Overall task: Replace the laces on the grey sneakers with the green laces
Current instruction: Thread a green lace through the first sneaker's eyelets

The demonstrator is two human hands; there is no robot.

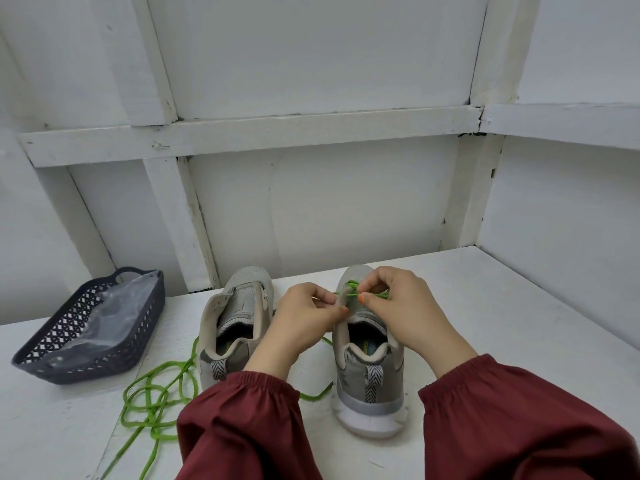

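Two grey sneakers stand side by side on the white table, heels toward me. The left sneaker [239, 317] has no lace in it. The right sneaker [370, 362] has a green lace [356, 292] threaded near its toe end. My left hand [304, 323] grips the left edge of that sneaker's lacing flap. My right hand [401, 306] pinches the green lace over the tongue. A loose tangle of green lace [156, 400] lies on the table at the lower left, partly hidden under my left sleeve.
A dark perforated plastic basket [52, 355] with a clear plastic bag [114, 313] inside sits at the left of the table. White wall panels rise close behind the shoes. Bare tabletop [502, 306] lies to the right of the right sneaker.
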